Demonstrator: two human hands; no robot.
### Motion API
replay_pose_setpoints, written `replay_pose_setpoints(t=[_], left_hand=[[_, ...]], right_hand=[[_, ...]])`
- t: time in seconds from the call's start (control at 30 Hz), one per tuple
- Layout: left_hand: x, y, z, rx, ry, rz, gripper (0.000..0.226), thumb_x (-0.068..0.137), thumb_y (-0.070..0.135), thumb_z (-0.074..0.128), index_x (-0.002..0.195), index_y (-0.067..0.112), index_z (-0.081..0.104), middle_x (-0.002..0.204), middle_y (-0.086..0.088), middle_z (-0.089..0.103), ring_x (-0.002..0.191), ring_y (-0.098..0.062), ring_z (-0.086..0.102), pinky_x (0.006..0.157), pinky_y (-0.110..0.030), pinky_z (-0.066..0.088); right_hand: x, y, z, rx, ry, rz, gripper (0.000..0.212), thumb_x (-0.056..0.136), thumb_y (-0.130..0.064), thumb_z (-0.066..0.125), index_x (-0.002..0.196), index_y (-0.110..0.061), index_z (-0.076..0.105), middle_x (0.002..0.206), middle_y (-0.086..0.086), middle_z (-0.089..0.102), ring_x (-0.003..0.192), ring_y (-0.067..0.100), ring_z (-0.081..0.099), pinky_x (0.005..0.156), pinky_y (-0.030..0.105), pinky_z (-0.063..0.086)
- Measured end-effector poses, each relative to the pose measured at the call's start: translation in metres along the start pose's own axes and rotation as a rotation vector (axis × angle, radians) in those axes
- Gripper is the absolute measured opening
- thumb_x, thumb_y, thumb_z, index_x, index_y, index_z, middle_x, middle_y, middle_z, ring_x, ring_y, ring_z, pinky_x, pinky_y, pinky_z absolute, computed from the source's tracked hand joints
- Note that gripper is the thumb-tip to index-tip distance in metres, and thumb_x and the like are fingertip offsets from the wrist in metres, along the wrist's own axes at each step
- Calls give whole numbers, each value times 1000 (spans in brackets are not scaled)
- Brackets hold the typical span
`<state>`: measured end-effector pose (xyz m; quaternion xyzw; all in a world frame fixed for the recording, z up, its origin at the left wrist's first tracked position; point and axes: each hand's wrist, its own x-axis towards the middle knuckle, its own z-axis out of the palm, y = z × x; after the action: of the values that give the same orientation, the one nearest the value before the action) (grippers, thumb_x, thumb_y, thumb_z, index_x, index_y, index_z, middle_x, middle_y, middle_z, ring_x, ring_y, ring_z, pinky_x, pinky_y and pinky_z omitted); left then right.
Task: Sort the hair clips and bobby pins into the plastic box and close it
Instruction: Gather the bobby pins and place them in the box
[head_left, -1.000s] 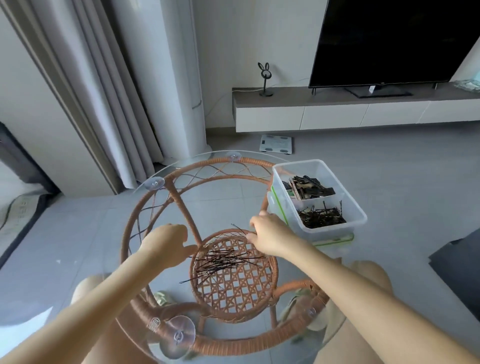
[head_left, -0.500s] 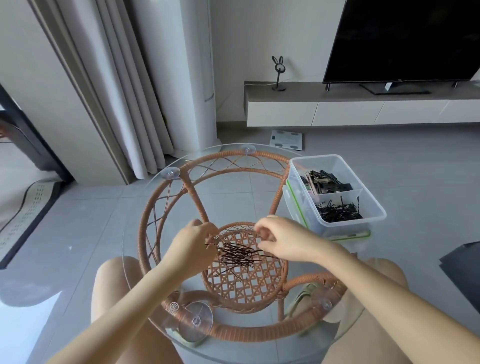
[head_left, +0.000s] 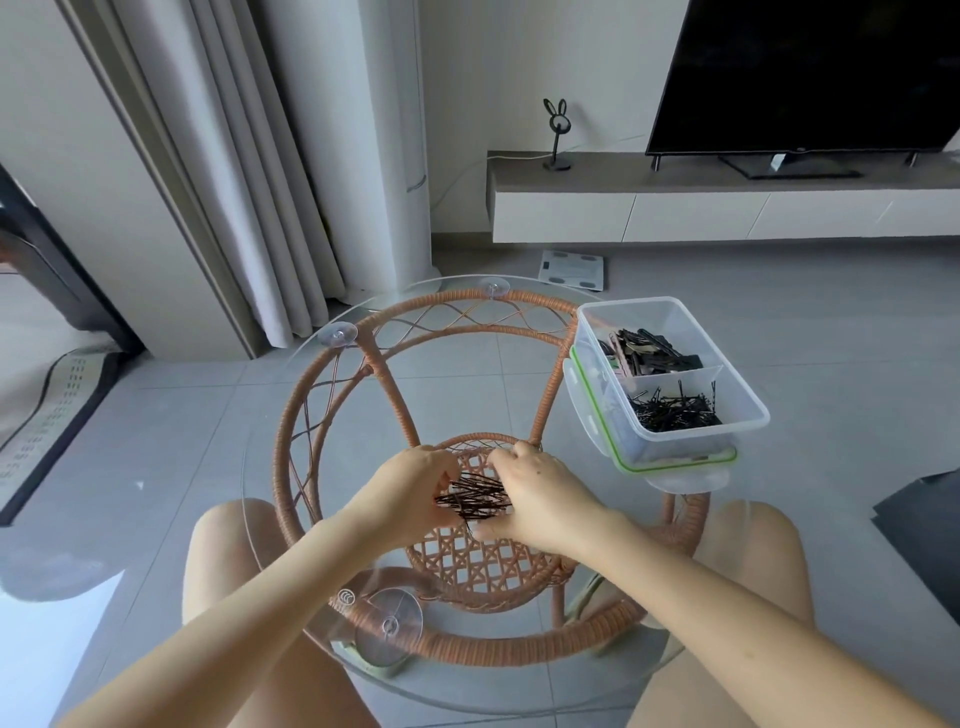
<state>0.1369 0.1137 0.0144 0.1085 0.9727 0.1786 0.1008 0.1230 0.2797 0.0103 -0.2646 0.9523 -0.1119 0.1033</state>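
Between the two hands, a loose heap of bobby pins is lying on the glass bench, above the woven wicker base that is showing through the glass. The left hand is curling its fingers round the heap's left ends. The right hand is pinching the other side between thumb and bent fingers, so both are gripping the pins; whether the heap is leaving the glass I cannot tell. Beyond the right hand and off to its right, well apart from it, the plastic box is standing open, sitting on its own green-sealed lid. Its far compartment is holding hair clips, its near one the sorted pins. By my judgement the clips are looking finished. This last heap is awaiting transfer, and the lid is waiting to be pulled out and snapped on.
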Motion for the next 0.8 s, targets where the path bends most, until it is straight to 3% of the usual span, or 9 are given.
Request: replay_pose_setpoints(t=[0.13,0.3,0.53,0.7,0.8], left_hand=[[6,5,2,-21,53,61,26,78,17,68,103,14,63,102,-1,64,88,-17,62,72,-19,45],[4,-5,3,115,155,70,49,75,40,70,120,25,56,114,3,58,103,-16,55,86,-27,46],[3,-12,6,32,124,49,47,77,38,69,119,20,57,115,1,59,100,-16,57,84,-24,47],[10,-7,8,30,140,61,52,74,44,69,120,23,55,113,0,56,101,-17,55,84,-27,47],[13,-4,9,61,131,93,55,76,46,67,125,28,51,118,1,53,107,-18,50,90,-29,44]], right_hand=[[7,-7,-2,120,40,-26,42,80,-32,67,113,-10,53,114,10,59,103,28,57,86,40,48],[10,1,-2,171,63,-11,19,87,-22,60,99,-8,60,101,11,63,91,27,59,75,36,47],[4,10,-6,362,91,14,12,86,-20,60,92,-12,68,84,0,65,76,15,56,72,29,44],[-3,18,-15,348,160,47,16,85,-22,61,82,-7,66,71,6,64,64,17,57,56,10,28],[-8,22,-27,323,209,23,15,85,-23,62,86,-8,67,73,1,63,67,15,55,56,15,32]])
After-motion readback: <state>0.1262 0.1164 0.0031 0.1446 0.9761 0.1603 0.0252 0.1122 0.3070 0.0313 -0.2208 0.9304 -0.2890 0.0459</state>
